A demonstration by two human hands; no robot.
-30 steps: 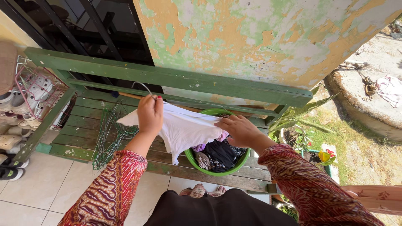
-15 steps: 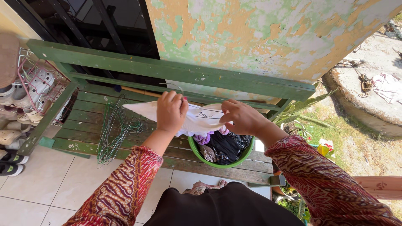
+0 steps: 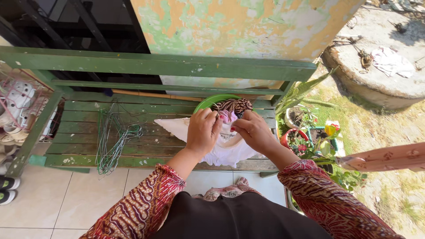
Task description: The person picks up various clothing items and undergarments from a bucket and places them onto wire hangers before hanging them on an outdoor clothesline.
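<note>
A white garment [image 3: 223, 150] hangs in front of me, held up at its collar by both hands. My left hand [image 3: 203, 131] grips the collar's left side and my right hand [image 3: 253, 131] pinches the right side; a thin wire hanger seems to run through it, mostly hidden. Behind the garment a green basin [image 3: 211, 101] with patterned and pink clothes sits on the green wooden bench [image 3: 79, 132]. A bundle of green wire hangers [image 3: 114, 139] lies on the bench seat, left of my left hand.
A peeling green and orange wall [image 3: 239, 26] rises behind the bench. A shoe rack [image 3: 20, 110] stands at the left. Potted plants [image 3: 305, 132] and a concrete ring [image 3: 376, 75] with cloth lie to the right. Tiled floor [image 3: 66, 199] is below.
Both hands have come together at the garment's collar and lowered it in front of the basin, which it now covers. The view has tilted down and to the right.
</note>
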